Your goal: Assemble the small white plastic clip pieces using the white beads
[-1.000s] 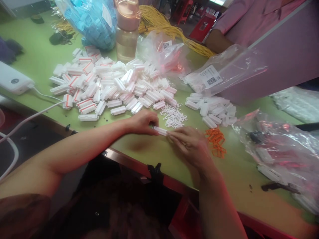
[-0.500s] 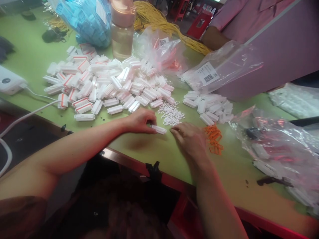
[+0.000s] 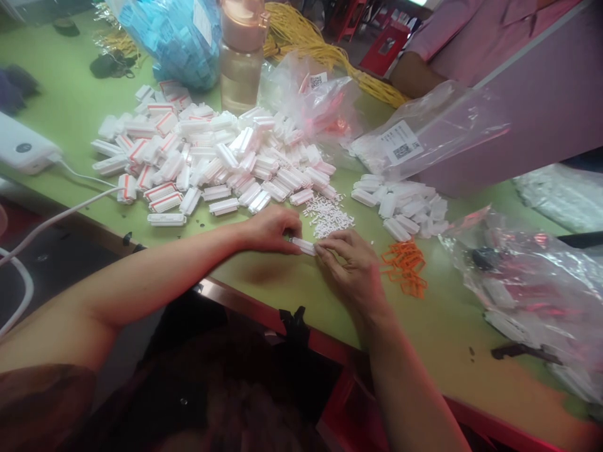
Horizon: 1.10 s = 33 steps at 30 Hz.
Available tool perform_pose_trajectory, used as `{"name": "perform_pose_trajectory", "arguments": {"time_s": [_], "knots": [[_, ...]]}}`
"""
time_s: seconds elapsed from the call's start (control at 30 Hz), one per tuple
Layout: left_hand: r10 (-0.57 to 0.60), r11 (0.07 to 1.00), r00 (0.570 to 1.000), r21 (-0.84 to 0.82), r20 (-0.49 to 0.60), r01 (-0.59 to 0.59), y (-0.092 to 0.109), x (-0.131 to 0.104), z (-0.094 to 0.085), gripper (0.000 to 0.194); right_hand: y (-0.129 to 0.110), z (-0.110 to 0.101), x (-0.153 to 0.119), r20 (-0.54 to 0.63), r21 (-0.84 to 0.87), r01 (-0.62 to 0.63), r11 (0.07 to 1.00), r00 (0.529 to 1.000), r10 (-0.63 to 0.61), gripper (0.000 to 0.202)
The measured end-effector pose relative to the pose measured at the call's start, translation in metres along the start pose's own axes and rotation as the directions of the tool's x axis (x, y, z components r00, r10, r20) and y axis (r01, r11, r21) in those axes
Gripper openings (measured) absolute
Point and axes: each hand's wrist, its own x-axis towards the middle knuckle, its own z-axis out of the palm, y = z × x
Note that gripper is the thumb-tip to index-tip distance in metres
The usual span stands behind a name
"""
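Observation:
My left hand [image 3: 277,231] pinches a small white plastic housing [image 3: 303,245] by its left end, just above the green tabletop. The fingers of my right hand [image 3: 348,260] are closed together at the housing's right end and touch it. Whatever lies between those right fingertips is too small to make out. Beyond the hands is a pile of tiny white plastic pins [image 3: 328,215]. Orange plastic frames [image 3: 406,267] lie to the right of my right hand. A large heap of white housings [image 3: 207,157], some with orange strips, spreads behind my left arm.
Translucent white pieces [image 3: 400,204] lie behind the orange frames. Clear plastic bags [image 3: 527,282] fill the right side. A drink bottle [image 3: 242,59], a blue bag [image 3: 174,44] and yellow cables [image 3: 306,37] stand at the back. A power bank [image 3: 26,147] with a white cable is left. Another person [image 3: 490,37] sits opposite.
My right hand has moved left, and its fingertips now meet the end of the white housing. My left hand keeps its hold. The whole view has shifted slightly.

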Motion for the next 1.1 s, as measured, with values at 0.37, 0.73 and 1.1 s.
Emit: {"name": "perform_pose_trajectory", "arguments": {"time_s": [0.37,0.73,1.1], "knots": [[0.003,1.0,1.0,0.005,-0.005,-0.003,-0.003,0.001,0.003,0.025,-0.008,-0.003,0.002,-0.032,-0.272,0.122,0.955,0.99,-0.136,0.017],[-0.008,1.0,1.0,0.0,0.017,0.008,0.002,0.001,0.001,0.024,-0.014,-0.013,0.005,0.108,-0.367,0.141,0.92,0.988,-0.108,0.026],[0.003,1.0,1.0,0.006,0.011,-0.003,-0.001,0.002,0.004,0.025,-0.017,-0.01,0.0,0.143,-0.414,0.205,0.887,0.977,-0.159,0.023]]}}
